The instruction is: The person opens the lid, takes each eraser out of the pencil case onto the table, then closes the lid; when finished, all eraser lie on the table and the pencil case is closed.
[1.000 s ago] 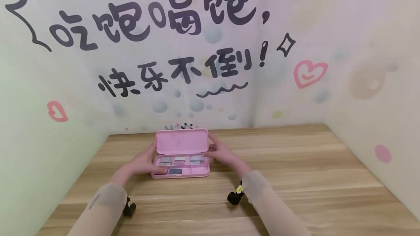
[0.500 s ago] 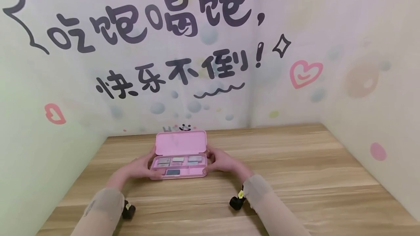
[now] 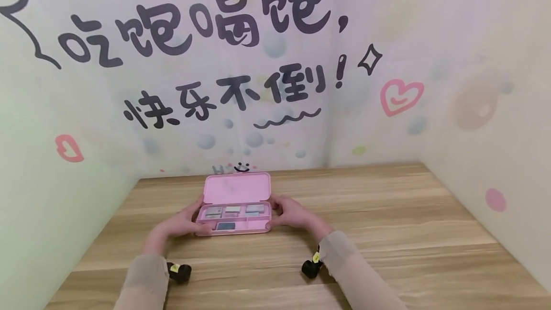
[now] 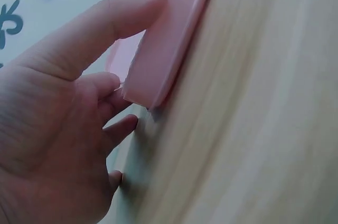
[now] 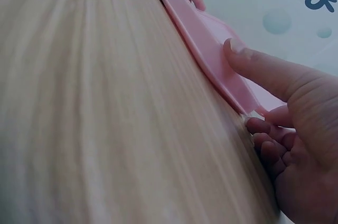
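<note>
A pink hinged case (image 3: 254, 232) lies on the wooden table with its lid (image 3: 236, 187) raised at the back. Small pale blocks (image 3: 233, 209) sit in its rear compartments, and a dark grey-blue block (image 3: 225, 226) lies in the front row. My left hand (image 3: 182, 221) grips the case's left end, thumb over the front rim and fingers at the side. At the right end, my right hand (image 3: 297, 212) holds it with the thumb near the front corner. In the left wrist view the thumb (image 4: 140, 10) touches the pink wall; the right wrist view shows the right thumb (image 5: 243, 57) likewise.
The wood-grain table (image 3: 366, 214) extends around the case. Behind it stands a printed cloth wall (image 3: 280, 152) with dark lettering, close to the raised lid. Pale side walls (image 3: 495, 147) bound the table left and right. A small black camera (image 3: 311, 268) hangs at the right wrist.
My right hand has come forward along the case's right end, its thumb moving from the rear compartments to the front corner. The left hand keeps its place; its forearm has swung slightly right.
</note>
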The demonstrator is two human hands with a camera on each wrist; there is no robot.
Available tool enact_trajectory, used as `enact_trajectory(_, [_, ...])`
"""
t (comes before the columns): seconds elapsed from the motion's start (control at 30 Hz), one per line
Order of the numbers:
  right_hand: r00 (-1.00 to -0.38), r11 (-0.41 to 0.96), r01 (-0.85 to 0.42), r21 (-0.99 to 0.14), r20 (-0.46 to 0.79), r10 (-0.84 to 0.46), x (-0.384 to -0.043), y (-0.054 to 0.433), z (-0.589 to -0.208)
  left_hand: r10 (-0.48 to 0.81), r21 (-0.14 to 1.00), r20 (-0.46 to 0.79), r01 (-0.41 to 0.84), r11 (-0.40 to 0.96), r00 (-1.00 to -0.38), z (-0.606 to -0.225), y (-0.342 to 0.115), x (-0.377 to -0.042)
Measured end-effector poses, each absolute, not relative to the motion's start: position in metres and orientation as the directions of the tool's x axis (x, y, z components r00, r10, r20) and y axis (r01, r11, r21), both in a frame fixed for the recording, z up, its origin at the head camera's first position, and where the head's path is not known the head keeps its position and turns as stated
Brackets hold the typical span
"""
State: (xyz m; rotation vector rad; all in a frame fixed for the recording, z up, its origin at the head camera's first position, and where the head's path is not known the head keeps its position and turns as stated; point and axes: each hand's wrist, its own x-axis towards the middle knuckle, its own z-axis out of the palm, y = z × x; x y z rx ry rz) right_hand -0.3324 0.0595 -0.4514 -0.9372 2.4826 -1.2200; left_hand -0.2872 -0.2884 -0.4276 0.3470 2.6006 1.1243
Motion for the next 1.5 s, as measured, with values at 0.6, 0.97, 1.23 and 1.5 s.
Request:
enact_trajectory(0.6, [-0.762, 0.461, -0.501, -0.732, 0.12, -0.636, -0.334, 0.058, -0.458, 0.28, 0.69, -0.156, 0.098, 0.717, -0.947, -0.434, -0.293, -0.281])
enact_trajectory(0.97, [-0.796, 0.402, -0.389, -0.829, 0.083, -0.6, -0.336, 0.058, -0.453, 0.285, 0.708, -0.155, 0.095, 0.7, -0.946, -0.433, -0.296, -0.282])
enact_trajectory(1.23, [-0.876, 0.392, -0.294, -0.872, 0.082, -0.476, -0.341, 0.059, -0.439, 0.286, 0.688, -0.142, 0.113, 0.716, -0.948, -0.433, -0.295, -0.284])
enact_trajectory(1.5, [-0.8, 0.529, -0.481, -0.699, 0.104, -0.591, -0.352, 0.059, -0.423, 0.281, 0.69, -0.154, 0.1, 0.717, -0.947, -0.438, -0.294, -0.286])
